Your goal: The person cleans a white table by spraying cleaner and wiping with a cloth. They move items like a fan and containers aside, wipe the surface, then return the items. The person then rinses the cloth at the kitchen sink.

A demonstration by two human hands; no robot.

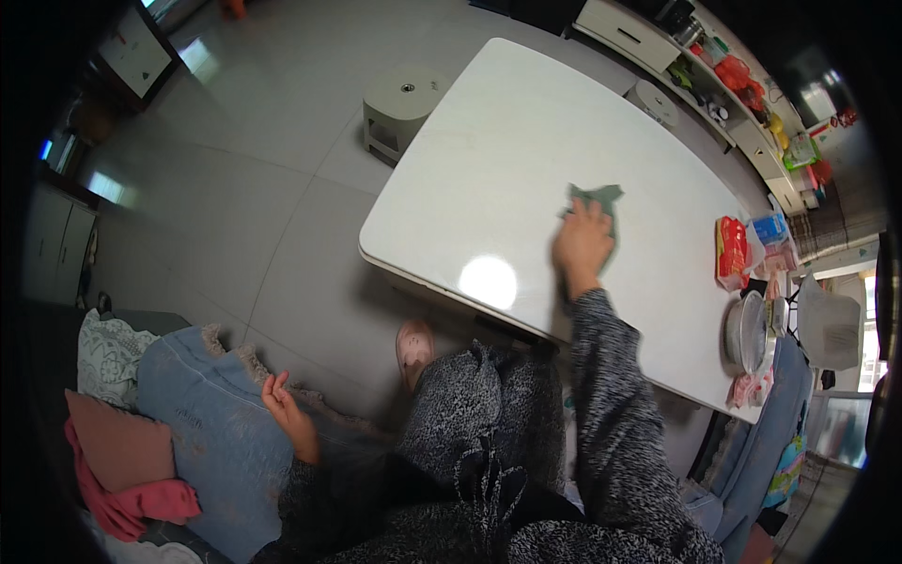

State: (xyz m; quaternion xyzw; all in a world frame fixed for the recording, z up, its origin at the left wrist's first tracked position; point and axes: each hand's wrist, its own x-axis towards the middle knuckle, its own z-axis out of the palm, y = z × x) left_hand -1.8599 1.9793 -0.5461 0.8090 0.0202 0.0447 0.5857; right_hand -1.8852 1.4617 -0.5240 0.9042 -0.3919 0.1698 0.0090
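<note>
My right hand (pixel 584 243) lies flat on a green cloth (pixel 597 194) on the glossy white tabletop (pixel 486 169), right of the bright light reflection. The cloth spreads out beyond my fingertips, partly hidden under the hand. Off to the left of my lap, my left hand (pixel 282 402) hangs in the air over the blue sofa cover, its fingers loosely curled and nothing in it.
Red packet (pixel 733 250), blue package (pixel 769 227) and round metal pan (pixel 747 331) crowd the table's right end. Plastic stools (pixel 405 95) stand by the far side. A blue-covered sofa (pixel 204 423) with cushions is at lower left; a cluttered low cabinet (pixel 627 35) is at upper right.
</note>
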